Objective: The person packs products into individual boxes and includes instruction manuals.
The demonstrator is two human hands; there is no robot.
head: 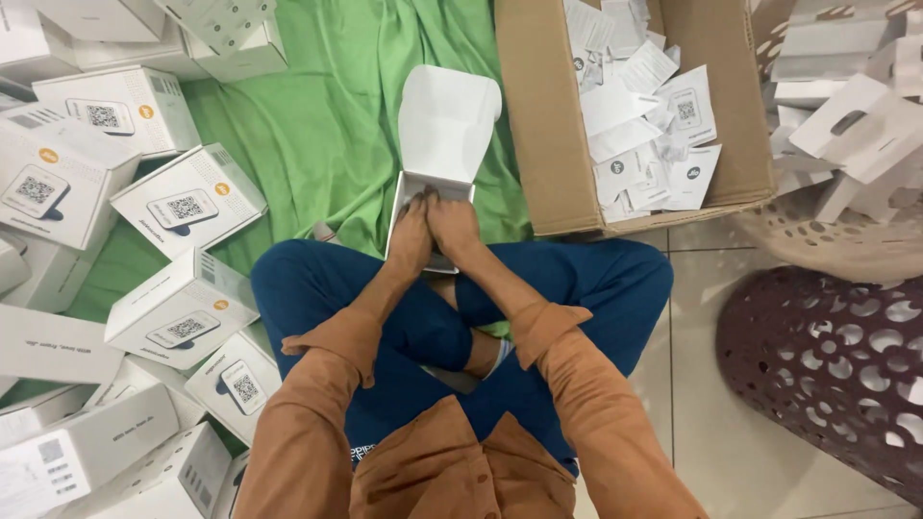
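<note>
- Left hand [411, 235] and right hand [454, 227]: side by side, fingers pressed down into the open white box [437, 144]; whether they grip anything inside cannot be told.
- Open white box: lid flap raised, resting on the green cloth [327, 125] just ahead of the crossed legs.
- Left: closed white boxes [183, 207] in a pile.
- Right: cardboard carton [538, 125] holding paper leaflets [654, 135]; perforated basket [836, 356] nearby.

Bare green cloth [336, 115] open just beyond the open white box [437, 144], closed white boxes [183, 202] crowding its left, cardboard carton [538, 125] wall tight on its right, tiled floor [711, 423] free farther right, dark perforated basket [827, 356] blocking past that
</note>
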